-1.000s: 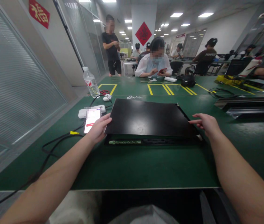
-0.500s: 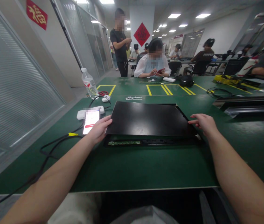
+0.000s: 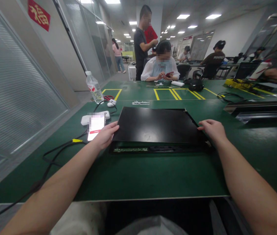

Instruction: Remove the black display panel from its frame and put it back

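A flat black panel (image 3: 155, 125) lies on the green table (image 3: 153, 176) in front of me, on a dark frame whose front edge shows a green circuit strip (image 3: 130, 150). My left hand (image 3: 105, 134) grips the panel's left edge, thumb on top. My right hand (image 3: 212, 129) is curled over the panel's right edge near the far corner.
A lit phone (image 3: 96, 126), a white box (image 3: 95, 116), black cables (image 3: 55, 153), a water bottle (image 3: 94, 87) and a mouse (image 3: 111, 103) lie to the left. Metal rails (image 3: 261, 111) lie at right. A seated person (image 3: 162, 65) and a standing person (image 3: 141, 39) are across the table.
My right hand's outstretched fingers have come down and curled onto the panel's right edge. My left hand stays at the left edge. The standing person behind has walked to the right.
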Motion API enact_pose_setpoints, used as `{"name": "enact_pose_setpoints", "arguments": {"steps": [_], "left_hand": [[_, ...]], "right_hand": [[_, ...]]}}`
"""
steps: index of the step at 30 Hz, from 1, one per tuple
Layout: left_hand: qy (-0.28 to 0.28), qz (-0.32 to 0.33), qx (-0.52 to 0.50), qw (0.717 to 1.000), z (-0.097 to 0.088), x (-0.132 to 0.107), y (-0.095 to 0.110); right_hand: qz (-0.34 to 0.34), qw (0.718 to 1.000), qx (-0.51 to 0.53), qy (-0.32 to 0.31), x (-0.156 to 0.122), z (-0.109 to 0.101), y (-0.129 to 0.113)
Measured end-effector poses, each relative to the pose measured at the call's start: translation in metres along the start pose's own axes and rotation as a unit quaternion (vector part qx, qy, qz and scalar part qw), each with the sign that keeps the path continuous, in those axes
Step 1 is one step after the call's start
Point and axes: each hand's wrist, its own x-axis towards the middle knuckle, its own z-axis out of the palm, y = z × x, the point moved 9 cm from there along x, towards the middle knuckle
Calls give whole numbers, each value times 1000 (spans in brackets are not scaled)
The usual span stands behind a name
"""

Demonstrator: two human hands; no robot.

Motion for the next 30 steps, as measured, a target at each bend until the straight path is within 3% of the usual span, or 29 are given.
{"name": "enact_pose_setpoints", "arguments": {"steps": [5,11,30], "left_hand": [[-2,-11,-2,1000,0,1,-2],[-6,-20,-7,1000,1,-2,-2],[32,-19,3,999,0,-5,0]], "right_hand": [[-11,995,-100,24,-6,-4,-11],[-22,989,-146,29,-11,-4,-19],[-30,983,-179,23,-11,-2,-21]]}}
